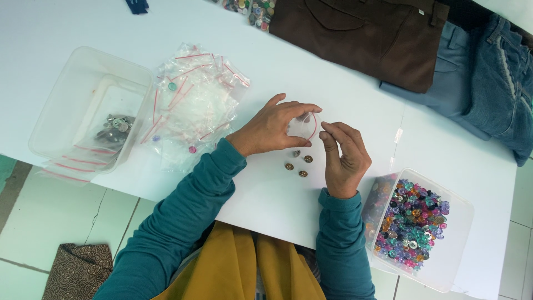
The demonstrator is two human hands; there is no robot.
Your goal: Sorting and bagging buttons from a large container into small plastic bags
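Observation:
My left hand (272, 126) and my right hand (344, 155) hold a small clear zip bag with a red seal strip (304, 126) between them, just above the white table (333, 78). The left fingers pinch the bag's top and left side; the right thumb and forefinger pinch its right edge. Something small and dark shows inside the bag near the top. Several round metal buttons (298, 163) lie loose on the table directly under my hands.
A pile of clear zip bags (191, 103) lies left of my hands. A clear tub (89, 105) holding bagged metal buttons stands at the far left. A clear tub of colourful buttons (413, 225) stands at the right. Brown and blue trousers (388, 33) lie at the back.

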